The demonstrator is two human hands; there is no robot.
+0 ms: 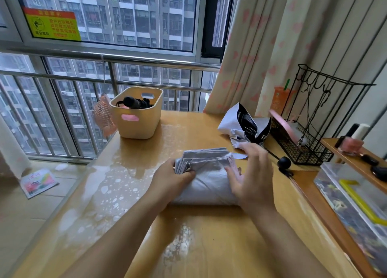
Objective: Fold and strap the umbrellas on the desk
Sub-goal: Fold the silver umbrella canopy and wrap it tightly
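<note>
one grey umbrella (207, 185) is lying central on the desk (188, 246), the left hand (173, 178) gripping its gathered pleats, the right hand (251, 177) spreading straight fingers over it, holding nothing. appearing unstrapped, the pleats are risking springing apart if the left grip is slackening

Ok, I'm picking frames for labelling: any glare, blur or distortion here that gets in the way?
Head view: window daylight leaves white glare patches on the desk; the right hand is motion-blurred, while the left hand gripping the umbrella is sharper; the wide-angle lens bows the railing and curtain near the edges.
</note>
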